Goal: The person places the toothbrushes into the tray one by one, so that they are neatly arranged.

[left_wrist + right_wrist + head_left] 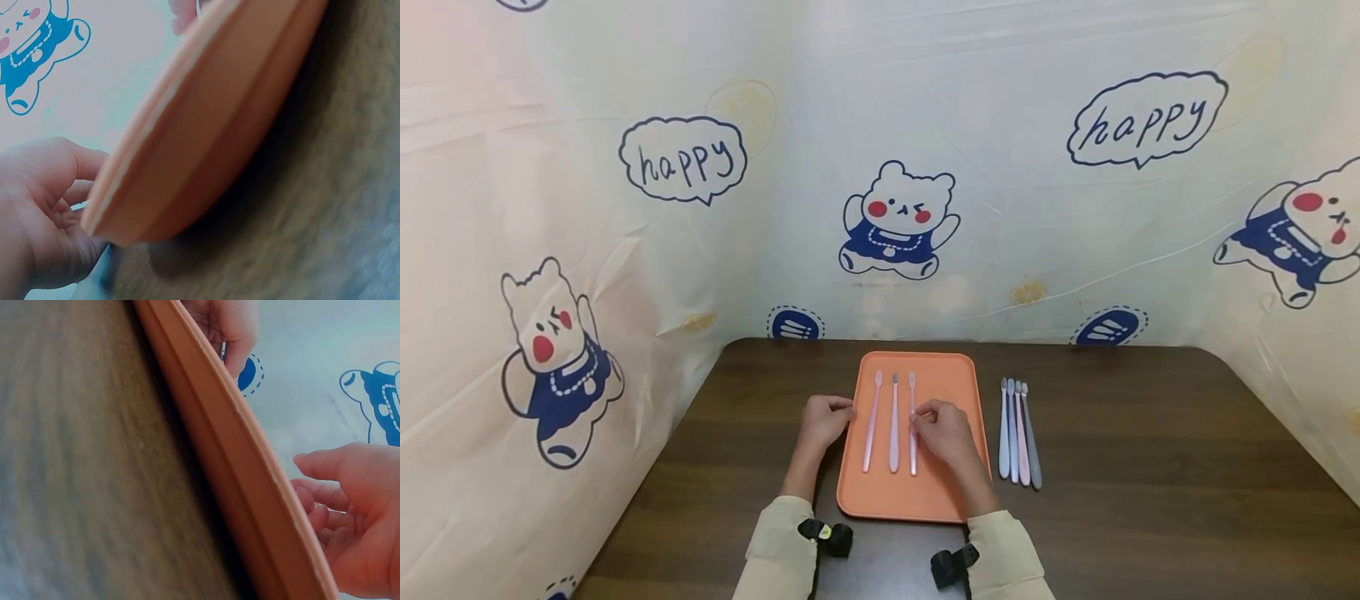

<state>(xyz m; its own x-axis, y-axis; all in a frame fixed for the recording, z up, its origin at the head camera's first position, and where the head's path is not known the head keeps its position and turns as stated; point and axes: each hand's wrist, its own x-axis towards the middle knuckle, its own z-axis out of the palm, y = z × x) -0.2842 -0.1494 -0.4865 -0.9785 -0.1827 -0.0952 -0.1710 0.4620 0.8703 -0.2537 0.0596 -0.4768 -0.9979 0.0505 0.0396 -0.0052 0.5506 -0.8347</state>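
- On the left, the left hand point(824, 421) is rested against the rim of the orange tray point(880, 500); by this touch the tray is probably steadied against sliding. The fingers are seen bent in the left wrist view, but whether the rim is pinched between them and the thumb cannot be told.
- The tray is laid flat on the dark counter point(1120, 467), close in front of the person, presumably so that both sides can be reached without stretching.
- Nearest the left rim, the first toothbrush point(872, 422) is laid lengthwise, its handle end slanted slightly to the left.
- The middle toothbrush point(893, 442) is set nearly straight beside it, with a gap between, so that each can apparently be handled singly.
- The third toothbrush point(913, 454) is aligned much the same way, all heads being pointed away from the person; the handles are thus left on the nearer side.
- Over it the right hand point(943, 429) is held, fingers loosely bent and thumb parted from them in the right wrist view. No pinch is shown; actual contact cannot be confirmed.
- Right of the tray, four toothbrushes point(1022, 450) are grouped on the counter, heads close together and handles slightly fanned, seemingly for easy reach by the right hand.
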